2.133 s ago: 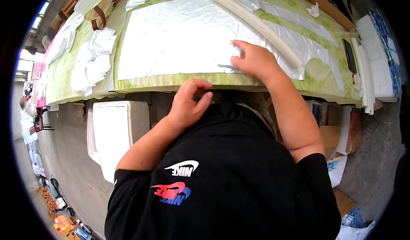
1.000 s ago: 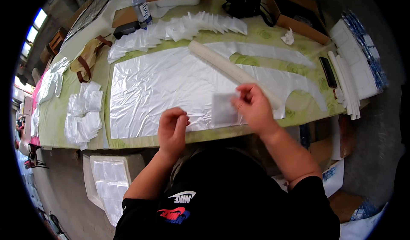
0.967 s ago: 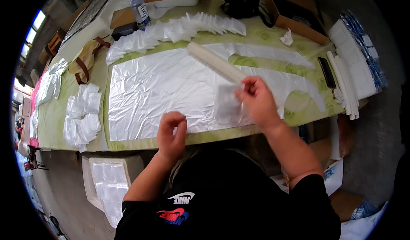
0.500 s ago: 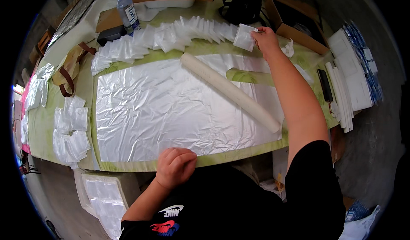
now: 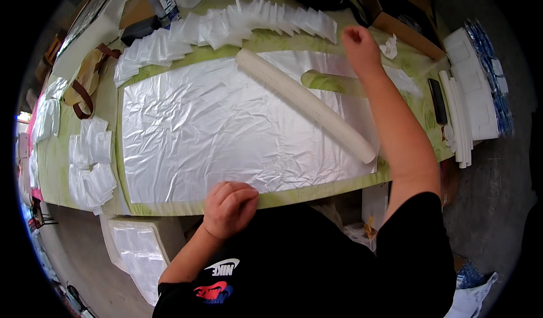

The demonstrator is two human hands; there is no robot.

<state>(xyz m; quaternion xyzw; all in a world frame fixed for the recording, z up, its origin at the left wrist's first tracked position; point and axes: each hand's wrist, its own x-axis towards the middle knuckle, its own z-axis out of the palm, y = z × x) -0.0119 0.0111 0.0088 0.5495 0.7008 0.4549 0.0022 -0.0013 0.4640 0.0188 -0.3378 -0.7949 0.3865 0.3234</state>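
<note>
Just left of the right hand [image 5: 362, 48], whose fingers curl together with nothing visible in them, a row of clear packets [image 5: 219, 28] fans across the tabletop [image 5: 54, 168]. Judged by their thin film, they look light, limp and slippery, best pinched by a free corner. Nearer the body, the left hand [image 5: 229, 206] holds its fingers folded together by the silvery sheet [image 5: 186, 131].

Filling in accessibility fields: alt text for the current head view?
A person's curled right hand, nothing visible in it, is beside the right end of a curved row of translucent packets on a green-covered table. The curled left hand is at the table's near edge; a pale tube lies diagonally on a silvery sheet.
</note>
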